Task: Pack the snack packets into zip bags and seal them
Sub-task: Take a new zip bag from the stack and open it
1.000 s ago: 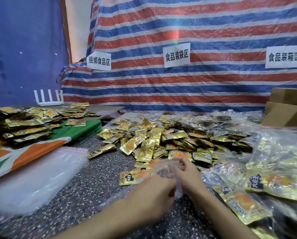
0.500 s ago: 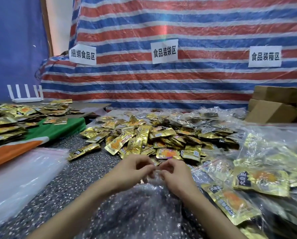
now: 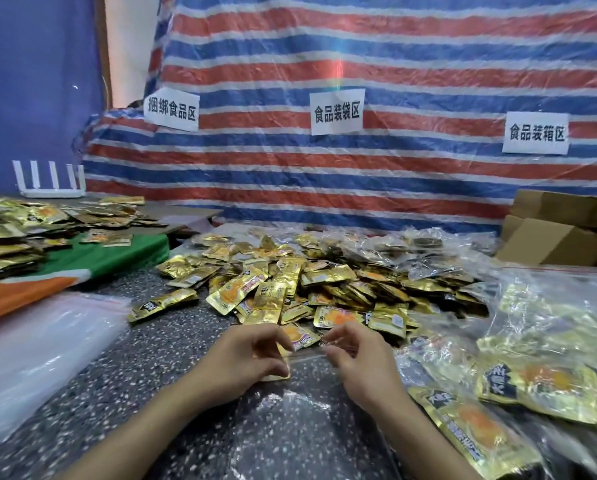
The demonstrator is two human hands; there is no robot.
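Since half a second ago both hands have drawn apart along the top edge of the clear zip bag (image 3: 290, 420); their fingertips nearly met then.

Working down in size, the speckled table (image 3: 151, 372) runs across the lower frame, with its only bare stretch at lower left of centre. The heap of snack packets (image 3: 307, 282) fills the middle, its near edge just beyond the fingers. The filled bags (image 3: 549, 341) crowd the right side, and a stack of empty bags (image 3: 37, 348) lies at the left. That leaves me a narrow lane at lower centre.

The zip bag lies flat there with its mouth toward the heap, and it looks empty. My left hand (image 3: 241, 362) and right hand (image 3: 359, 365) each pinch its lip between thumb and curled fingers. A gold corner (image 3: 278, 375) shows by the left thumb. I cannot tell whether it is inside the bag.

I judge this to be the opening step: parting the zip. Next I would hold the mouth open with one hand. The other would reach the short way forward for packets, keeping low and clear of the slippery bags at right.
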